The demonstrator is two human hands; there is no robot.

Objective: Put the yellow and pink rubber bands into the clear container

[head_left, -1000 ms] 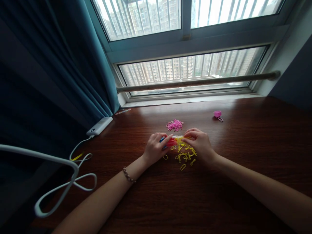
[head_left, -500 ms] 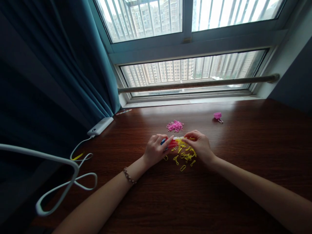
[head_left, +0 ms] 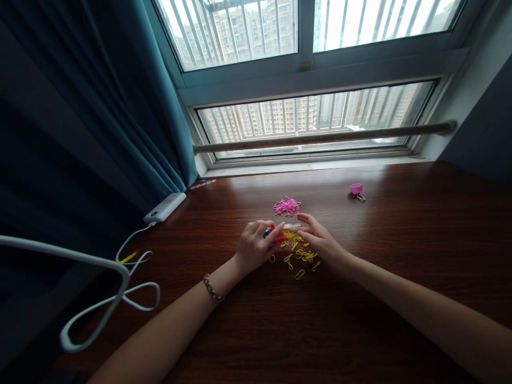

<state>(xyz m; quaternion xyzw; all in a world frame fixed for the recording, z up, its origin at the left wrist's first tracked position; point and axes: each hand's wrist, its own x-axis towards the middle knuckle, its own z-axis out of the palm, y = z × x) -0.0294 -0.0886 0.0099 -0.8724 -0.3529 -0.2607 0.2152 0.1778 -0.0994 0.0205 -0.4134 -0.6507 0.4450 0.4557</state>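
Observation:
My left hand (head_left: pixel 256 240) is closed around the left part of a small case (head_left: pixel 294 226) with clear, red and blue parts. Yellow pieces show in or against the case. Over its right end is my right hand (head_left: pixel 322 242), fingers apart, thumb near the case; whether it touches the case I cannot make out. Below lie several loose yellow loops (head_left: pixel 306 256), like small rubber bands or clips, some twisted into a figure eight. A pile of similar pink pieces (head_left: pixel 287 206) sits just beyond the hands.
A pink ring-shaped object with a small loop (head_left: pixel 356 190) lies at the far right of the brown table (head_left: pixel 256 330). On the left are a white power bank (head_left: pixel 165 208), its looping white cable (head_left: pixel 116 298) and a blue curtain (head_left: pixel 160 106). A window (head_left: pixel 320 117) stands behind.
My right fingers have spread from a pinch and moved slightly left toward the case. Fewer yellow loops show beside them. My left hand keeps its hold.

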